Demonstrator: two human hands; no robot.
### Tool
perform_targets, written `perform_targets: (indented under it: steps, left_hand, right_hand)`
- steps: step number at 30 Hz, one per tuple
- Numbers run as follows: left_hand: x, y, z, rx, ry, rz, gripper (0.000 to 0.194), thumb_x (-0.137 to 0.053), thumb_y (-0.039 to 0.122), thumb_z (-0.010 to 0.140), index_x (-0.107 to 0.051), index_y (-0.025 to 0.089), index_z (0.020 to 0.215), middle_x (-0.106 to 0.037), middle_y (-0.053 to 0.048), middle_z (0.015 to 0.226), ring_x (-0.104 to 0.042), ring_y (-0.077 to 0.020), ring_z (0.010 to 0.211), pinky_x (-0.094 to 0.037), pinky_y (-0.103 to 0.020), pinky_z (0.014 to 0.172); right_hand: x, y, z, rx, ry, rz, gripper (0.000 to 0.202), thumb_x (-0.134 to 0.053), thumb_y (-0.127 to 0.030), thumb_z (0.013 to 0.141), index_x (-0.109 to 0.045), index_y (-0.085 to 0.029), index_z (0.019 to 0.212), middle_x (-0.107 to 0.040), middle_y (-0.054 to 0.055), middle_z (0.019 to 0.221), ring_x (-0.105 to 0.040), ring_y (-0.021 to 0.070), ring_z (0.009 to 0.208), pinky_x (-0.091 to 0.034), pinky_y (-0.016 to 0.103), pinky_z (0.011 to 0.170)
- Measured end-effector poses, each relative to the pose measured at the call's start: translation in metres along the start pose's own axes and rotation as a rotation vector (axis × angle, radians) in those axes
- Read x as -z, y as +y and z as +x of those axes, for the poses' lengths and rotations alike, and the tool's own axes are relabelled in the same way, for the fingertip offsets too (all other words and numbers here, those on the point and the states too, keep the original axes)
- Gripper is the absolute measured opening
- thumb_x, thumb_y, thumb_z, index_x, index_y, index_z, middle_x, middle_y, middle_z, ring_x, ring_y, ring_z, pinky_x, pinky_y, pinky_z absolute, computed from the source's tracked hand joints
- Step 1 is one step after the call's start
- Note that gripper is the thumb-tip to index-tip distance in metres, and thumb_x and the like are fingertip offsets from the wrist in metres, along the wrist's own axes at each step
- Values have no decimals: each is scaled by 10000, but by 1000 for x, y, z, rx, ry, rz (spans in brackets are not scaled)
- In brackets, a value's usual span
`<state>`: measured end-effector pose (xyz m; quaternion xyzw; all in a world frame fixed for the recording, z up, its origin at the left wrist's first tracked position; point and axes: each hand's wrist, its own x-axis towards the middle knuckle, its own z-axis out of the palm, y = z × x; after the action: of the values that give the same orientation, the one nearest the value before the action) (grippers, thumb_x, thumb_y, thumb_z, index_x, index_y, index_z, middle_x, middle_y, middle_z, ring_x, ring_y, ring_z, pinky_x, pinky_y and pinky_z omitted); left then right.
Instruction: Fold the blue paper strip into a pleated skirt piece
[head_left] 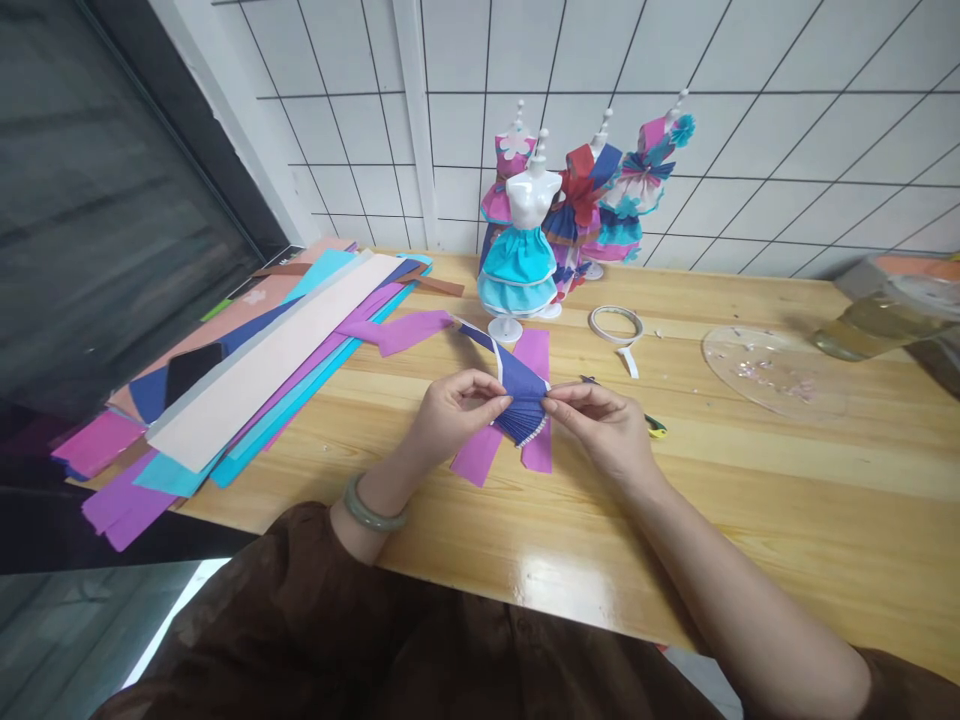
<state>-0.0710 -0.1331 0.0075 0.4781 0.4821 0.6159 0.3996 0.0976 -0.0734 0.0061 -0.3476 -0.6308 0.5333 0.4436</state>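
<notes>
A dark blue pleated paper strip (523,378) with a white edge is held up in front of me, its lower end fanned out in folds. My left hand (466,405) pinches its left side between thumb and fingers. On the opposite side my right hand (592,415) grips the strip's edge in the same way. Beneath it, purple paper strips (537,455) lie on the wooden table (750,510). Just behind stands a small white dress form (534,195) wearing a tiered turquoise paper skirt (517,272).
Stacked paper strips (277,360) in several colours cover the left side. Dressed forms (581,200) stand by the tiled wall. Right of them are a tape roll (616,310), a clear plate (772,400) with small bits, and a glass cup (862,325). Yellow-green handles (655,428) show beside my right hand.
</notes>
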Motion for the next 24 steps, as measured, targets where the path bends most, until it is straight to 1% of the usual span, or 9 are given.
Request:
perform_targets:
  steps: [5, 10, 14, 18, 21, 24]
  left_hand:
    - [0, 1, 0, -17, 8, 39, 156, -658, 244, 656, -593, 124, 731, -607, -20, 674, -560, -90, 595, -477, -214, 582]
    - [0, 0, 0, -22, 1, 28, 146, -656, 235, 660, -612, 126, 747, -625, -23, 679, -566, -91, 587, -482, -221, 581]
    - [1, -1, 0, -2, 19, 68, 184, -658, 254, 661, -648, 131, 797, -657, -43, 729, -586, -111, 624, -490, -232, 574]
    - [4, 0, -1, 18, 10, 124, 230, -662, 286, 656, -674, 138, 832, -669, -51, 732, -584, -116, 606, -489, -244, 564]
    - [6, 3, -1, -24, -12, 177, 216, -651, 296, 668, -684, 143, 817, -671, -54, 744, -588, -119, 608, -494, -254, 585]
    - [7, 5, 0, -93, -22, 259, 189, -634, 293, 687, -689, 154, 802, -668, -62, 776, -603, -140, 665, -501, -267, 619]
  right_hand:
    - [1, 3, 0, -5, -1, 9, 178, -709, -291, 633, -658, -191, 772, -672, 28, 706, -611, 143, 635, -520, 283, 614]
    - [1, 4, -1, 36, -19, -44, 183, -685, -284, 664, -671, -198, 824, -677, 33, 758, -613, 151, 679, -514, 301, 652]
    - [3, 2, -2, 163, -29, -239, 187, -636, -291, 716, -682, -208, 877, -672, 53, 853, -612, 179, 776, -498, 337, 716]
    - [5, 1, -1, 301, -55, -368, 153, -598, -264, 753, -688, -230, 873, -668, 51, 859, -610, 184, 805, -488, 348, 744]
    - [7, 1, 0, 346, -64, -397, 151, -587, -245, 764, -685, -242, 879, -665, 47, 854, -610, 183, 804, -492, 343, 736]
    - [7, 0, 0, 370, -71, -417, 148, -583, -229, 767, -684, -248, 873, -664, 43, 844, -611, 180, 796, -496, 334, 725]
